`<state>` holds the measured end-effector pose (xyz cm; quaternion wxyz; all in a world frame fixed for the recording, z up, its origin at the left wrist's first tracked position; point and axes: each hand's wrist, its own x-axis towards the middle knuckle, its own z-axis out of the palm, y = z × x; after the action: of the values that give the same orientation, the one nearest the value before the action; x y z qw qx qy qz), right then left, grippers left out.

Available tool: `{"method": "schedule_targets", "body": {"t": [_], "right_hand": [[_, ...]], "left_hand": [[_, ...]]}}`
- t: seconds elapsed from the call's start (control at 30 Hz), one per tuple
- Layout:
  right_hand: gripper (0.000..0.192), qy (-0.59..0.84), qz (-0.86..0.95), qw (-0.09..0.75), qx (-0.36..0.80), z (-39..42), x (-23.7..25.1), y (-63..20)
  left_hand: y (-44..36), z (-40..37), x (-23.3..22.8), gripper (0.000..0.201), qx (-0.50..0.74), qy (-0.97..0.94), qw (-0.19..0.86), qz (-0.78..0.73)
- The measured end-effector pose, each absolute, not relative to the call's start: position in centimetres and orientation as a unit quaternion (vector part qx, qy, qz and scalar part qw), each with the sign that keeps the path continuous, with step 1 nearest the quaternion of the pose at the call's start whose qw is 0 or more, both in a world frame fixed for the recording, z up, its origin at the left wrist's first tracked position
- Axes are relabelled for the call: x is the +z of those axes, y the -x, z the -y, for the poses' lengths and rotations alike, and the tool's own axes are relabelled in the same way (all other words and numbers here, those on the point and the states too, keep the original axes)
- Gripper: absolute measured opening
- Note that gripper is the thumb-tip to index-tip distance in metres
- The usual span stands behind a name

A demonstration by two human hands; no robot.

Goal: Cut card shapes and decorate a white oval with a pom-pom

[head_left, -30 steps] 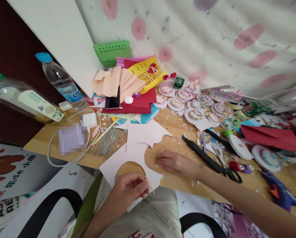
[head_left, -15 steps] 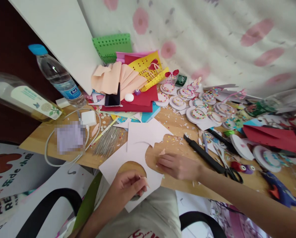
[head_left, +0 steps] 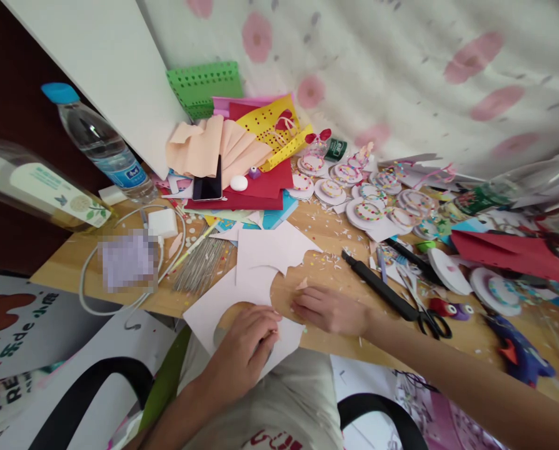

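My left hand (head_left: 251, 344) is closed above a white sheet with round cut-outs (head_left: 284, 350), near the desk's front edge. Its thumb and fingers pinch a small peach paper piece, mostly hidden now by the fingers. Palm down, my right hand (head_left: 329, 310) lies on the wooden desk to the right of the sheet, fingers stretched out and their tips touching the wood. Just beyond those fingertips is a peach paper scrap (head_left: 302, 284). A second white paper offcut (head_left: 261, 247) with curved edges overlaps the back of the cut-out sheet.
A black stick-like tool (head_left: 377, 284), scissors (head_left: 429, 315) and a blue glue gun (head_left: 518, 350) lie to the right. White discs with beaded rings (head_left: 368, 212) fill the back. Thin metal wires (head_left: 202, 262), a white cable (head_left: 85, 281) and a water bottle (head_left: 115, 156) are at left.
My left hand has turned knuckles-up, covering the peach piece that showed at its fingertips. The right hand has barely moved on the desk. The whole view has shifted slightly.
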<state>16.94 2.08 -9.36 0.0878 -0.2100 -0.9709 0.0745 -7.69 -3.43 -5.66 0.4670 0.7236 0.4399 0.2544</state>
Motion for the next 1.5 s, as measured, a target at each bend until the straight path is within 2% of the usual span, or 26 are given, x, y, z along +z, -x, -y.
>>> {"method": "schedule_targets", "body": {"t": [0.13, 0.3, 0.5, 0.63, 0.73, 0.83, 1.23, 1.5], "right_hand": [[0.032, 0.209, 0.968, 0.109, 0.081, -2.1, -9.2, -16.9], [0.029, 0.240, 0.949, 0.108, 0.171, -2.2, -7.3, -16.4], [0.010, 0.315, 0.931, -0.025, 0.182, -2.8, -4.4, -14.2], [0.016, 0.350, 0.910, -0.130, 0.178, -3.7, -4.1, -12.9], [0.022, 0.352, 0.906, -0.166, 0.166, -4.1, -4.2, -12.4], [0.023, 0.343, 0.909, -0.175, 0.157, -4.2, -4.5, -11.9], [0.007, 0.328, 0.912, -0.223, 0.105, -2.6, -5.1, -11.0], [0.010, 0.334, 0.911, -0.229, 0.079, -1.6, -6.3, -10.9]], "left_hand": [[7.6, 3.1, -6.7, 0.021, 0.221, -0.789, 0.402, -0.408], [7.6, 3.0, -7.4, 0.022, 0.208, -0.792, 0.399, -0.412], [8.0, 3.2, -7.7, 0.024, 0.225, -0.818, 0.353, -0.394], [8.1, 3.2, -7.9, 0.023, 0.220, -0.828, 0.341, -0.387], [8.2, 3.1, -7.8, 0.022, 0.212, -0.828, 0.349, -0.384], [8.2, 3.0, -7.7, 0.022, 0.201, -0.826, 0.357, -0.386], [8.3, 3.0, -8.0, 0.025, 0.191, -0.837, 0.340, -0.384], [8.3, 2.9, -8.2, 0.024, 0.187, -0.848, 0.325, -0.374]]}}
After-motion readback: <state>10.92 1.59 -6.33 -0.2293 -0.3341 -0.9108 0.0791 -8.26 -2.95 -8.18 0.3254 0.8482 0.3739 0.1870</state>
